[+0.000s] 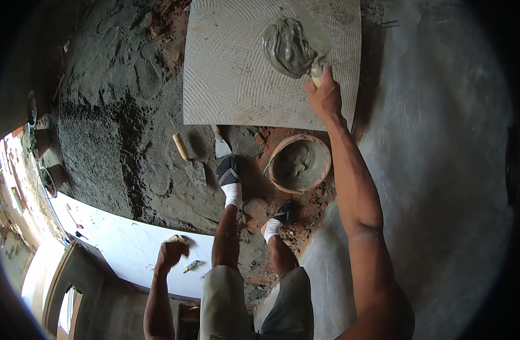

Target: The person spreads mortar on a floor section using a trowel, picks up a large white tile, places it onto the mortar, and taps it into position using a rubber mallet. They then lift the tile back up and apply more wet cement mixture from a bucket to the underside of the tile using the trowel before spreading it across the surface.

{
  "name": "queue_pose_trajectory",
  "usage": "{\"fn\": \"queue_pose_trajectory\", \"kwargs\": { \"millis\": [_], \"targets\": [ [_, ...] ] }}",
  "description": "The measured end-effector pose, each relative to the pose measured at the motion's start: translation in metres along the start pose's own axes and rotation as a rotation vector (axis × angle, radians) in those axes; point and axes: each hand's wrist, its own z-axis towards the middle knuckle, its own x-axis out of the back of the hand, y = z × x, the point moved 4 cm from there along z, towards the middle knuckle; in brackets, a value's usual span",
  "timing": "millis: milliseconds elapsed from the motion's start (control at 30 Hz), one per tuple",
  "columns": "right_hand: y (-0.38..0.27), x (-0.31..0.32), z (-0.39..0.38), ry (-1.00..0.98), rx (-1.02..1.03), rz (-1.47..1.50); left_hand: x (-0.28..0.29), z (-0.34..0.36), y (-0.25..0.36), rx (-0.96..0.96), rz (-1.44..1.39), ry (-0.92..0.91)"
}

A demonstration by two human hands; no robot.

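Observation:
My right hand (326,97) is closed round the pale handle of a trowel (316,72) whose mortar-smeared blade cannot be told clearly from the mortar. Wet grey mortar (288,48) lies heaped beside it on a large tile (226,85) with a ridged pale back. Low at the left, my left hand (170,255) is closed, with a pale, dirty thing (179,239) at its fingers that I cannot make out. Below the tile stands a round tub (273,180) of grey mortar. A wooden-handled pointing trowel (196,171) and a putty knife (222,147) lie near my left foot.
Damp grey sand or mortar (96,153) spreads over the ground at left. A white panel (130,238) lies by my left hand, with a small greyish object (193,266) on it. A smooth grey wall (435,170) rises close on the right. Buckets (49,181) stand at far left.

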Motion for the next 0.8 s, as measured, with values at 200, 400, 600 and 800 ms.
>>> {"fn": "queue_pose_trajectory", "kwargs": {
  "millis": [200,400,600,800],
  "targets": [
    [0.026,0.061,-0.070,-0.024,0.060,0.396,-0.134,0.135,0.082,-0.237,-0.355,-0.099],
    [0.070,0.081,-0.227,-0.471,-0.259,0.921,-0.250,0.237,0.112,-0.376,-0.484,-0.049],
    [0.138,0.063,-0.263,-0.556,-0.048,-0.088,-0.257,0.241,0.158,-0.654,-0.541,0.013],
    [0.142,0.029,-0.203,-0.459,0.108,-0.814,-0.260,0.233,0.184,-0.740,-0.273,0.156]
  ]
}}
